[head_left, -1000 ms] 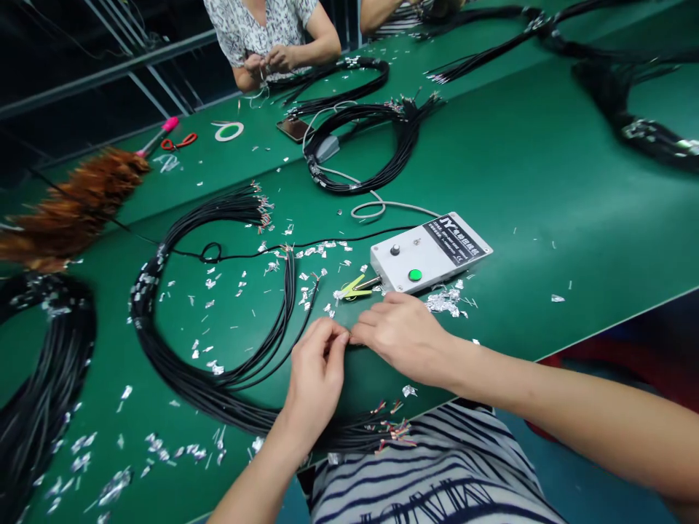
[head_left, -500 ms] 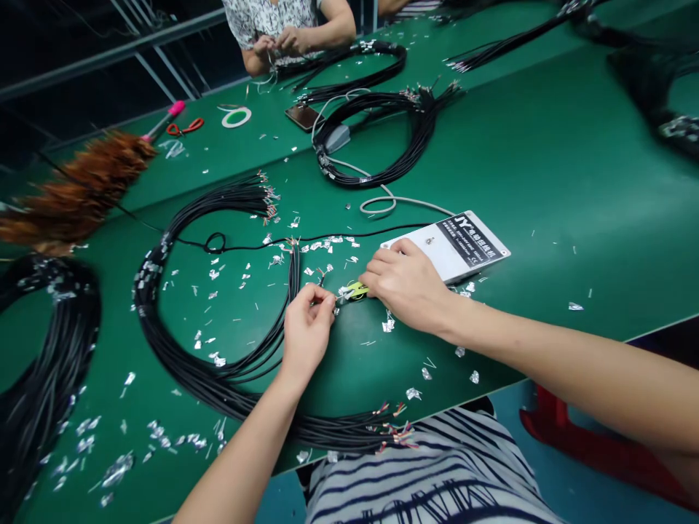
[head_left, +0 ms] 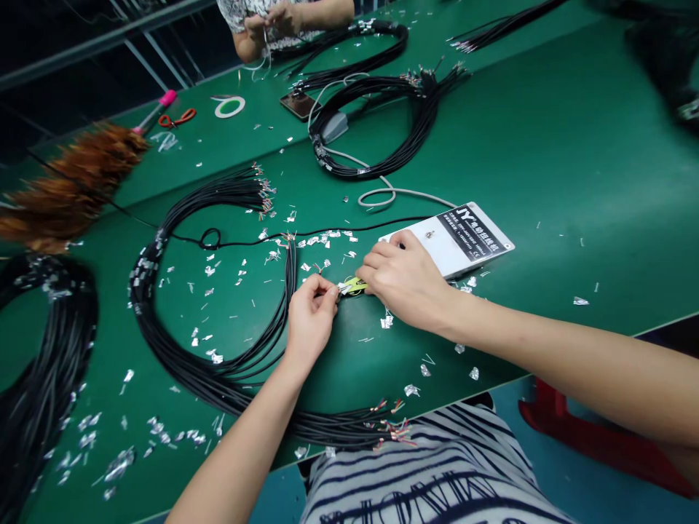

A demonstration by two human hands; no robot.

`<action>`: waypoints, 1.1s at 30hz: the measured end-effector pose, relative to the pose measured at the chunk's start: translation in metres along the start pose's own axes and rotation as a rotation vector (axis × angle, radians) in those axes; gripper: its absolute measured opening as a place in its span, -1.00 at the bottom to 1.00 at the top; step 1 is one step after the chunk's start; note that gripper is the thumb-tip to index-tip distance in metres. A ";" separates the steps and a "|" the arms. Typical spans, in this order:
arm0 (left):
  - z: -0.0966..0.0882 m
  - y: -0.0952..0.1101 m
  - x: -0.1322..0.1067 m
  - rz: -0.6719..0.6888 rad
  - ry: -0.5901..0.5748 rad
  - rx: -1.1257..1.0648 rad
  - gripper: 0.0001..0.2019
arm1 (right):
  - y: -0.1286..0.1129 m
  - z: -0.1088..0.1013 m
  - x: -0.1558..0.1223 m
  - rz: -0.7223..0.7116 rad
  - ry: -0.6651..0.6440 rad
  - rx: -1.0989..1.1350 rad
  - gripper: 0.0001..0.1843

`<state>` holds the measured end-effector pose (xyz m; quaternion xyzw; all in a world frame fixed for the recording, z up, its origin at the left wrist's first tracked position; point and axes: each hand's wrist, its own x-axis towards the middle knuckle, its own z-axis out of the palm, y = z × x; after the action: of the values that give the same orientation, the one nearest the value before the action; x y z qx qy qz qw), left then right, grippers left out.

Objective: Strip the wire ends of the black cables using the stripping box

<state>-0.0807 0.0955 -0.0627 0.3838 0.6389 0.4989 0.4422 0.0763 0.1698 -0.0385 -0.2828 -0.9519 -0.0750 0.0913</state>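
- Right now the left hand (head_left: pixel 311 313) has its thumb and fingers pinched on a thin wire, mostly hidden by the fingertips, above the table (head_left: pixel 546 160).
- The right hand (head_left: pixel 407 280) is closed round the rear of the yellow-green clip (head_left: pixel 356 284), whose tip points at the left fingertips.
- The clip sits beside the box (head_left: pixel 459 236), away from the table's near edge; the right hand covers part of the box.
- A coil (head_left: pixel 143 291) of black cables curves round to the left of both hands, one set of stripped ends lying by the near edge.
- Foil scraps (head_left: pixel 326 237) lie scattered inside this coil, beside the box and along the near edge.
- Past the box, toward the far edge, lies a second coil (head_left: pixel 382 171), a grey cord (head_left: pixel 420 192) running from it to the box.
- Near the far edge are a phone (head_left: pixel 299 106), a tape roll (head_left: pixel 218 110), scissors (head_left: pixel 178 118) and a brown duster (head_left: pixel 76 185).
- A co-worker (head_left: pixel 281 22) sits at the far edge, hands together on a pale strand.
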 end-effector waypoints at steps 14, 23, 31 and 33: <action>-0.001 -0.001 0.001 -0.003 0.013 0.047 -0.82 | 0.012 -0.022 -0.025 0.074 0.146 0.175 -0.85; -0.002 -0.003 0.001 0.006 0.019 0.029 -0.80 | 0.008 -0.012 -0.102 0.267 0.431 0.256 -0.85; -0.018 0.000 -0.006 0.027 0.081 0.062 -0.80 | 0.009 -0.002 -0.097 0.262 0.486 0.167 -0.81; -0.021 0.003 -0.008 0.037 0.084 0.050 -0.79 | 0.007 -0.003 -0.098 0.259 0.506 0.215 -0.83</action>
<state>-0.0977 0.0822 -0.0561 0.3851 0.6621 0.5065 0.3960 0.1612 0.1240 -0.0556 -0.3630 -0.8573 -0.0296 0.3639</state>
